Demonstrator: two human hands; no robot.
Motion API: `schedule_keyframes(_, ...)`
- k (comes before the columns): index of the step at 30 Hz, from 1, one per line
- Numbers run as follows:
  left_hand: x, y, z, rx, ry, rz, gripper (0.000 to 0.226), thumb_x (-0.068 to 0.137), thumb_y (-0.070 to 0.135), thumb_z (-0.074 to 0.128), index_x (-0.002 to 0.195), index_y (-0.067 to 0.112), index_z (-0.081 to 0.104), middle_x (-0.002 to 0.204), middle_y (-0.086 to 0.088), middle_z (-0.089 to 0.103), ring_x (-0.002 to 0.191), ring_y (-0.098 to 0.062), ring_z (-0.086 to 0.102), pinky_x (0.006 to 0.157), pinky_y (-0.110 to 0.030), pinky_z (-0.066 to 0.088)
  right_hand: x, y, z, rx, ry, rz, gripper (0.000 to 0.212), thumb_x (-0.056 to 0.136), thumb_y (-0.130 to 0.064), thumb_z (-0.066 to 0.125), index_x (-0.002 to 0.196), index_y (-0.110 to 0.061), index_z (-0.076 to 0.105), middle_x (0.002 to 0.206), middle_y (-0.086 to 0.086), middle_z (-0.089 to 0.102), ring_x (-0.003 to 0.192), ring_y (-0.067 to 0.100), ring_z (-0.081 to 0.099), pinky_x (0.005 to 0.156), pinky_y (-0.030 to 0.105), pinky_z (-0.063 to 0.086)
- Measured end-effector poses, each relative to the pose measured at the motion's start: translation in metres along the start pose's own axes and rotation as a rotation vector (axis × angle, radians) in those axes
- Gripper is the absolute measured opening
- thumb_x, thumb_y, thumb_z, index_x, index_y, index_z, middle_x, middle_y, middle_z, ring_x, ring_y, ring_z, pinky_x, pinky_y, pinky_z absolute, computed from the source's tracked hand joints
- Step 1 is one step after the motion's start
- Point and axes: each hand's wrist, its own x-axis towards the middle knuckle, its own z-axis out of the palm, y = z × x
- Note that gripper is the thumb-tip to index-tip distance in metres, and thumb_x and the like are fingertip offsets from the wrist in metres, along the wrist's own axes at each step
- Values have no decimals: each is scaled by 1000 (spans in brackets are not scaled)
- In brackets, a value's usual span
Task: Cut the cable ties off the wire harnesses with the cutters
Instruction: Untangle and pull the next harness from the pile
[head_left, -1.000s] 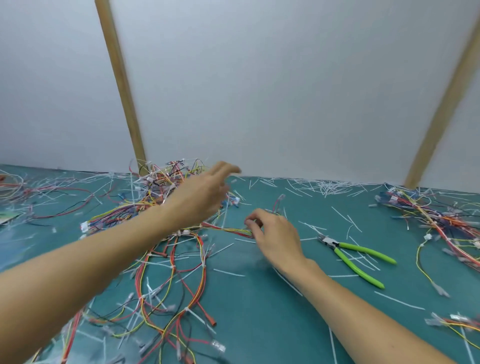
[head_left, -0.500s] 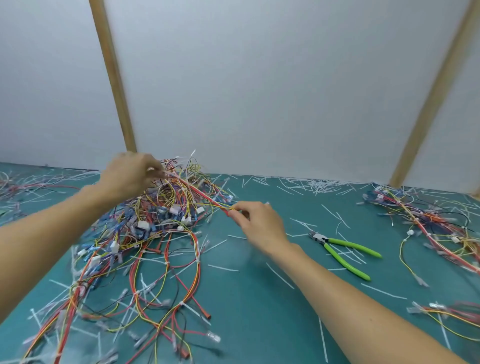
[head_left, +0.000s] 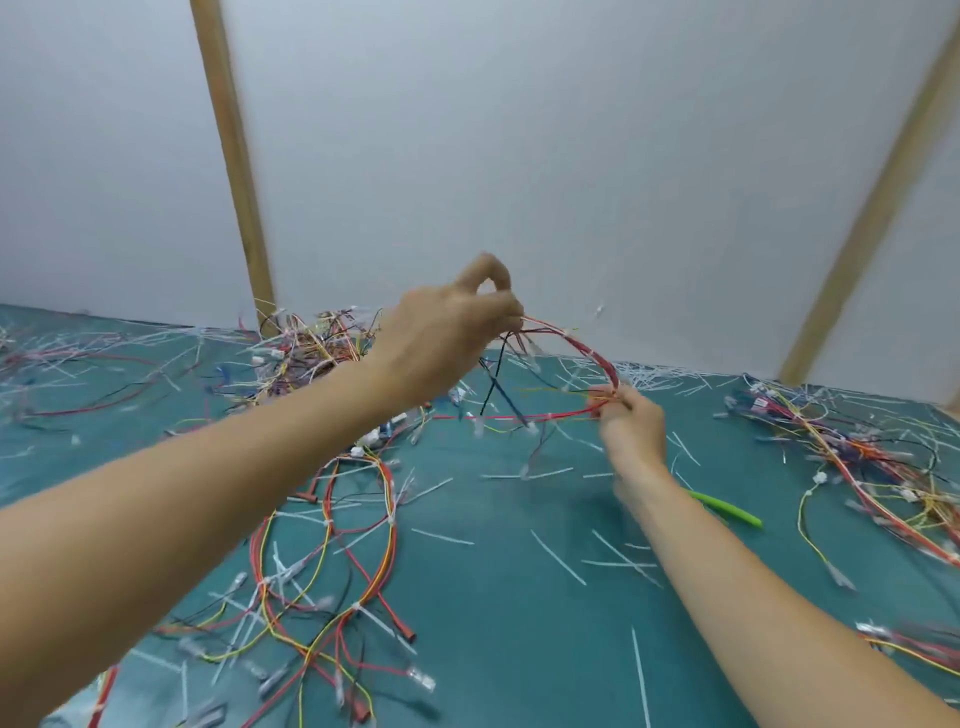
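Harness (head_left: 566, 343) is hanging above the bench (head_left: 493, 613), left hand (head_left: 447, 332) pinching one end, right hand (head_left: 631, 421) pinching the other. Separating it from the pile (head_left: 311, 343). Next: freeing the right for the cutters (head_left: 727, 508) lying beside that forearm.

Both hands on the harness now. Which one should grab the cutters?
Right hand: the green-handled cutters lie on the teal mat beside its forearm. Left hand holds the red wire harness raised, farther away.

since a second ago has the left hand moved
Yes. The left hand has risen off the wire pile and swung right, away from the left wooden post, pinching a red harness in the air.
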Motion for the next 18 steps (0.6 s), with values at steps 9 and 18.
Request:
schedule_keyframes(9,51,18,10,-915,-421,-1039,9,96,14,60,91,8,64,75,-5,71,45,-12,65,38,-14,42,31,-55,-91,-313,-149,-477,33,89,-6,74,110,-30,71,111,-11,71,112,12,61,95,28,46)
schedule_keyframes(18,33,37,52,-536,-345,-729,11,97,27,60,92,18,62,90,-5,69,67,-22,72,52,-27,49,-14,-73,-87,-539,-235,-809,69,77,-14,62,144,-25,49,145,-8,50,142,12,37,122,35,26)
